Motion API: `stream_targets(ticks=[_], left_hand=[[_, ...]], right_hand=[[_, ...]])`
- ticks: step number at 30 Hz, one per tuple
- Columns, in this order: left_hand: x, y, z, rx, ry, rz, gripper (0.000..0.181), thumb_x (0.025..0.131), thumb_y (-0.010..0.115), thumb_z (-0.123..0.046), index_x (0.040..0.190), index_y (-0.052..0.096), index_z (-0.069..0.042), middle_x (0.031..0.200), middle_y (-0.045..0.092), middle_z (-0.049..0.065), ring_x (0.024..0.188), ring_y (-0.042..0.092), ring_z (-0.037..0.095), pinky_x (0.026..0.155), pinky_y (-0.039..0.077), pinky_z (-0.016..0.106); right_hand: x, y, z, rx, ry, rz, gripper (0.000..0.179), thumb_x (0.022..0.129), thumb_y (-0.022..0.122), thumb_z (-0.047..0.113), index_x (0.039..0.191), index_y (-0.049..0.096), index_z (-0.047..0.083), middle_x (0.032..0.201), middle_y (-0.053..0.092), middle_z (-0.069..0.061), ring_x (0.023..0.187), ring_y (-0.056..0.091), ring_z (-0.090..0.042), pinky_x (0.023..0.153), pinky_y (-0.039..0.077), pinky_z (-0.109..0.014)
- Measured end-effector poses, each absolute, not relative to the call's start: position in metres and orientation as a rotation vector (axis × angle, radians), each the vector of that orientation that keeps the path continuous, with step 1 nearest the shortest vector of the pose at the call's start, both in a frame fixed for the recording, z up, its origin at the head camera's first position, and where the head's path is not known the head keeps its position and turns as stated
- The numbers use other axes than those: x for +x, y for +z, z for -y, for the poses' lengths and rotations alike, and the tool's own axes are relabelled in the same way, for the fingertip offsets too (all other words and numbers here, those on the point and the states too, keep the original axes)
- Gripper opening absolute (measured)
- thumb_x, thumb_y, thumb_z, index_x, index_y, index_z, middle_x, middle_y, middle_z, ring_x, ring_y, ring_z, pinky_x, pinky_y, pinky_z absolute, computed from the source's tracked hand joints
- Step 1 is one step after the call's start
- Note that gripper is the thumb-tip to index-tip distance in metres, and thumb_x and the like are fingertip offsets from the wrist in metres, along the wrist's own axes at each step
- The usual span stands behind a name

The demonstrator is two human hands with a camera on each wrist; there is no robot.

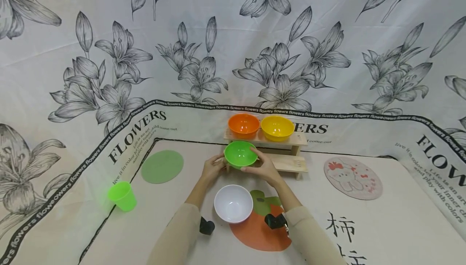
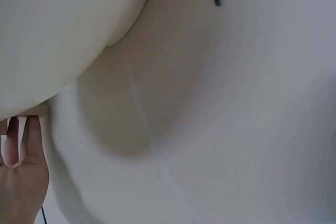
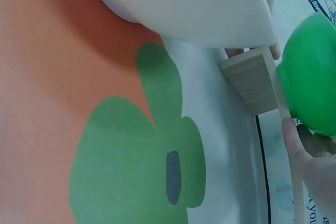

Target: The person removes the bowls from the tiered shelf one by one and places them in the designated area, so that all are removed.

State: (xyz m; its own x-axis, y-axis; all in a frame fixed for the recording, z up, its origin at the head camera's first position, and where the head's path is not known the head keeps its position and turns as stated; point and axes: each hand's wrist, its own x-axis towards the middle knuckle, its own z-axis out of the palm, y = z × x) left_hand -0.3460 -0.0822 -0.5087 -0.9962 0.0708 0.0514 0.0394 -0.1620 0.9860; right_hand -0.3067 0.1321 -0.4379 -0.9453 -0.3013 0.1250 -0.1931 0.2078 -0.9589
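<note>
A green bowl [image 1: 240, 154] is at the left end of the lower step of a small wooden two-step rack [image 1: 287, 163]. My left hand [image 1: 212, 169] holds the bowl's left side, and my right hand [image 1: 266, 168] holds its right side, with thumb and fingers spread around it. From the right wrist, the green bowl [image 3: 312, 74] shows right at the step's edge, my right hand [image 3: 317, 163] against its side. In the left wrist view, the white bowl [image 2: 63, 30] covers part of my left hand [image 2: 23, 177]. That white bowl stands on the table in front of the rack.
An orange bowl [image 1: 244, 126] and a yellow bowl [image 1: 278, 128] sit side by side on the upper step. To the left are a green cup [image 1: 122, 196] and a round green mat [image 1: 162, 166]; a pink round mat [image 1: 353, 177] lies right. A flowered cloth [image 1: 204, 54] hangs behind.
</note>
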Motion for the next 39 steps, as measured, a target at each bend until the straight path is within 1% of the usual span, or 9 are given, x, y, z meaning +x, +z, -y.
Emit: stream_targets(ticks=[2,7,10,16,20,23,29,35,39], left_hand=[[-0.346,-0.509,0.082,0.137,2.374,-2.027,0.042,0.090,0.061,-0.003,0.128,0.049,0.010,0.115,0.058,0.029,0.095,0.067,0.026,0.085,0.057,0.036],[-0.347,-0.510,0.082,0.121,2.371,-2.026,0.043,0.090,0.062,-0.003,0.128,0.050,0.009,0.116,0.058,0.030,0.098,0.066,0.030,0.085,0.056,0.037],[-0.347,-0.510,0.081,0.101,2.383,-2.004,0.042,0.089,0.062,-0.001,0.129,0.049,0.009,0.117,0.056,0.031,0.099,0.065,0.033,0.085,0.056,0.038],[-0.347,-0.509,0.081,0.055,2.372,-2.002,0.042,0.089,0.062,0.000,0.128,0.050,0.008,0.119,0.055,0.031,0.103,0.063,0.036,0.084,0.056,0.037],[-0.347,-0.509,0.081,0.048,2.373,-1.992,0.043,0.089,0.061,0.001,0.129,0.050,0.008,0.120,0.054,0.032,0.105,0.061,0.037,0.085,0.056,0.037],[-0.347,-0.509,0.082,0.043,2.380,-1.977,0.043,0.088,0.061,0.002,0.130,0.050,0.007,0.120,0.054,0.032,0.103,0.063,0.034,0.085,0.056,0.036],[-0.347,-0.509,0.081,0.042,2.378,-1.988,0.042,0.088,0.060,0.004,0.129,0.050,0.008,0.119,0.055,0.033,0.099,0.065,0.030,0.084,0.056,0.038],[-0.345,-0.505,0.081,0.038,2.359,-2.022,0.041,0.089,0.060,0.003,0.129,0.051,0.008,0.119,0.055,0.033,0.102,0.063,0.033,0.085,0.056,0.038],[-0.343,-0.503,0.081,0.025,2.332,-2.052,0.041,0.089,0.061,0.002,0.128,0.052,0.006,0.119,0.057,0.031,0.104,0.062,0.033,0.085,0.056,0.037]], right_hand=[[-0.312,-0.444,-0.132,-0.469,-1.864,-2.376,0.085,0.077,0.077,0.012,0.146,0.030,0.002,0.151,0.026,-0.022,0.136,0.029,-0.039,0.114,0.024,-0.051],[-0.317,-0.456,-0.134,-0.457,-1.890,-2.409,0.087,0.076,0.078,0.014,0.148,0.029,0.007,0.149,0.031,-0.019,0.131,0.037,-0.036,0.111,0.032,-0.049],[-0.316,-0.458,-0.134,-0.458,-1.902,-2.419,0.088,0.076,0.078,0.015,0.148,0.028,0.009,0.150,0.031,-0.016,0.132,0.036,-0.035,0.111,0.032,-0.048],[-0.312,-0.458,-0.135,-0.432,-1.954,-2.381,0.091,0.076,0.077,0.011,0.149,0.022,0.006,0.153,0.024,-0.018,0.133,0.034,-0.038,0.111,0.031,-0.050],[-0.307,-0.455,-0.137,-0.414,-1.959,-2.379,0.091,0.076,0.077,0.009,0.149,0.023,0.005,0.152,0.025,-0.020,0.128,0.041,-0.038,0.108,0.038,-0.046],[-0.302,-0.453,-0.140,-0.412,-1.971,-2.388,0.090,0.075,0.078,0.007,0.148,0.025,0.004,0.151,0.028,-0.020,0.124,0.045,-0.038,0.105,0.041,-0.043],[-0.292,-0.450,-0.148,-0.444,-2.001,-2.377,0.088,0.075,0.078,0.005,0.147,0.028,0.003,0.150,0.029,-0.021,0.123,0.047,-0.038,0.101,0.046,-0.039],[-0.279,-0.449,-0.158,-0.472,-2.000,-2.364,0.087,0.075,0.077,0.003,0.146,0.027,0.000,0.149,0.029,-0.023,0.124,0.045,-0.039,0.100,0.047,-0.035],[-0.271,-0.451,-0.164,-0.503,-1.994,-2.355,0.087,0.075,0.077,0.002,0.146,0.027,0.000,0.148,0.031,-0.024,0.125,0.044,-0.040,0.098,0.048,-0.029]])
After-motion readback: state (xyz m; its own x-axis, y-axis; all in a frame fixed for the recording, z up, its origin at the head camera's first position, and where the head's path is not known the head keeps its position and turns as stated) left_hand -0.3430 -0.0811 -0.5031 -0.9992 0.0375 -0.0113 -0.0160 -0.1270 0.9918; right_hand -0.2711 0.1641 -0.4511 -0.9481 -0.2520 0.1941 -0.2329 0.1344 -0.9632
